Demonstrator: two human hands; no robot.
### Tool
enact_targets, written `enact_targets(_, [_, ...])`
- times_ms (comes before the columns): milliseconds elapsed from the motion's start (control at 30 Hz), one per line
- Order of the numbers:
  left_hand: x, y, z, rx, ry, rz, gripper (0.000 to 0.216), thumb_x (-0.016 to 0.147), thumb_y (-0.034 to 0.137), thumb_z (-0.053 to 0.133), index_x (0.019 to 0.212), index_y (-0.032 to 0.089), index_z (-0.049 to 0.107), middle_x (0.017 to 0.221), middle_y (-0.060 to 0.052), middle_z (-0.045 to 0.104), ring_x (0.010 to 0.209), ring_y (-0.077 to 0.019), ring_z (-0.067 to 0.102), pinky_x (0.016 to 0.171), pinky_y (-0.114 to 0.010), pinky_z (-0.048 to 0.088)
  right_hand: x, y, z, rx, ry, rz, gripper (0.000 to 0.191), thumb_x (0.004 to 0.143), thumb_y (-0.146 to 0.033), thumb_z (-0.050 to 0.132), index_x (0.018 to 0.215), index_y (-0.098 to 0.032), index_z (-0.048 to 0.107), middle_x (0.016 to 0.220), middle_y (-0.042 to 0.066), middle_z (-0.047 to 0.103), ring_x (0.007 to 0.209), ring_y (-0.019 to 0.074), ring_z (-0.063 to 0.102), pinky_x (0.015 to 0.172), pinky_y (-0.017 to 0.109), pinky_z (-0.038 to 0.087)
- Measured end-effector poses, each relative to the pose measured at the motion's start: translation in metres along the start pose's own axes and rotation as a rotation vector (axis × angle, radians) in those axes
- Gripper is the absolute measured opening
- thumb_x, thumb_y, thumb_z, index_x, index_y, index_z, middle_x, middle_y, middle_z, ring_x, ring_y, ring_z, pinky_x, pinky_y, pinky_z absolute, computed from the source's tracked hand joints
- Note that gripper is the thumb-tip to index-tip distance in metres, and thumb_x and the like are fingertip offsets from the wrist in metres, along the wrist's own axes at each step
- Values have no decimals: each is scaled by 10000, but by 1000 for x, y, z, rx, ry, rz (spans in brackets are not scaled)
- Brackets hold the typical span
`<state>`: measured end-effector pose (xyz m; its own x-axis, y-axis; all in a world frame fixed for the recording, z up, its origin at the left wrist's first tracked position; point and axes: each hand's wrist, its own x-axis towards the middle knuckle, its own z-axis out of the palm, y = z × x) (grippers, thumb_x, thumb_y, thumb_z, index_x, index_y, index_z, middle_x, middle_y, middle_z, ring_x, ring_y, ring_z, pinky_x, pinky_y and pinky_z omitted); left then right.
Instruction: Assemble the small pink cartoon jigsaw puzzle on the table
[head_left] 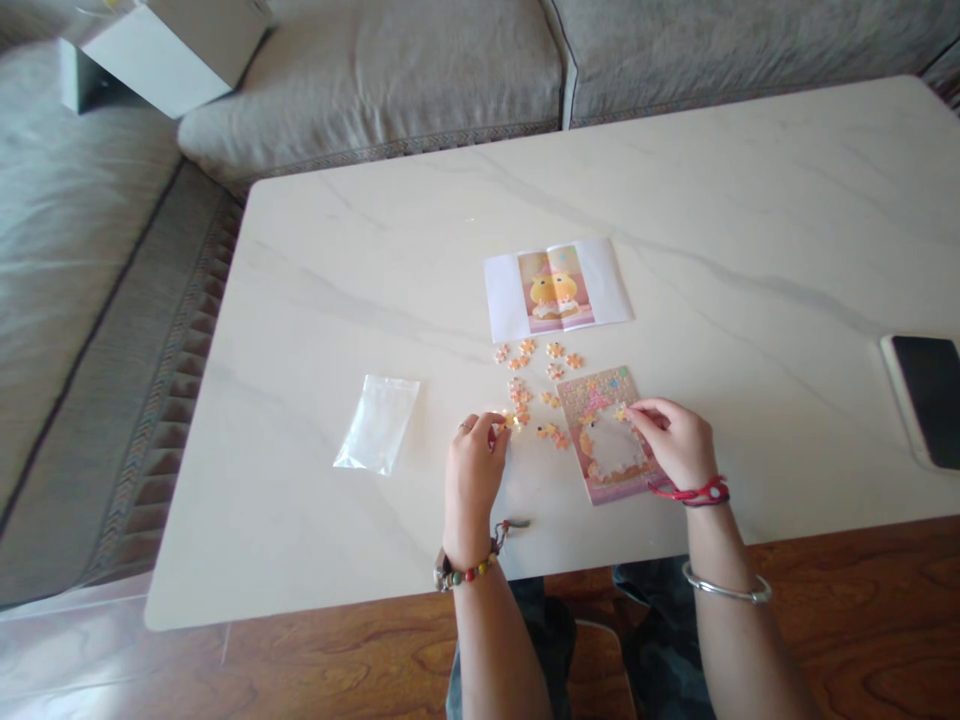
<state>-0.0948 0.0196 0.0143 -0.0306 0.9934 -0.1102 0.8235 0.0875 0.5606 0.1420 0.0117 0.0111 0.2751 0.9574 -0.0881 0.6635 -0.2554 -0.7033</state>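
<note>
A small pink jigsaw board (pixel 609 432) lies on the white marble table (pixel 375 300) in front of me, part filled, with a bare white patch in its middle. My right hand (pixel 675 442) rests on the board's right side, fingers pinched on a puzzle piece (pixel 622 411) at the board's upper part. My left hand (pixel 472 470) is closed, pinching another small piece (pixel 510 421) just left of the board. Several loose orange and pink pieces (pixel 536 375) are scattered between my left hand and the reference picture (pixel 555 288), a sheet showing a yellow duck-like figure.
An empty clear plastic bag (pixel 379 422) lies to the left of my left hand. A dark phone (pixel 926 395) sits near the table's right edge. A grey sofa (pixel 420 70) runs behind and to the left of the table, with a white box (pixel 172 45) on it.
</note>
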Motion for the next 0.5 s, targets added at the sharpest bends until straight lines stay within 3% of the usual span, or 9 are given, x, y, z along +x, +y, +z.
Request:
enact_targets(100, [0, 0, 0, 1, 14, -20, 138, 781, 188, 481, 853, 180, 598, 678, -2, 509, 646, -125, 488, 629, -244, 380, -2, -7, 2, 100, -72, -39, 237, 733, -387, 534, 733, -178, 644, 659, 32, 665, 570, 147, 588, 554, 240, 439])
enact_targets(233, [0, 0, -1, 13, 65, -51, 148, 795, 226, 469, 851, 178, 597, 678, -4, 507, 636, -129, 486, 622, -251, 377, -12, -31, 18, 143, -194, -212, 146, 767, -285, 524, 743, -187, 630, 722, 23, 663, 604, 126, 580, 588, 229, 440])
enact_targets(367, [0, -3, -4, 16, 108, -86, 153, 787, 206, 460, 849, 173, 597, 687, -9, 511, 637, -131, 494, 632, -256, 388, -27, -50, 44, 38, -326, -363, 126, 771, -155, 507, 725, -186, 621, 701, 19, 637, 640, 125, 576, 601, 226, 428])
enact_targets(500, [-1, -8, -6, 16, 118, -99, 166, 784, 183, 446, 859, 176, 593, 714, -15, 522, 638, -131, 495, 635, -261, 394, -34, -52, 59, -152, -299, -445, 151, 767, -123, 502, 722, -194, 628, 758, 37, 623, 665, 136, 572, 592, 237, 417])
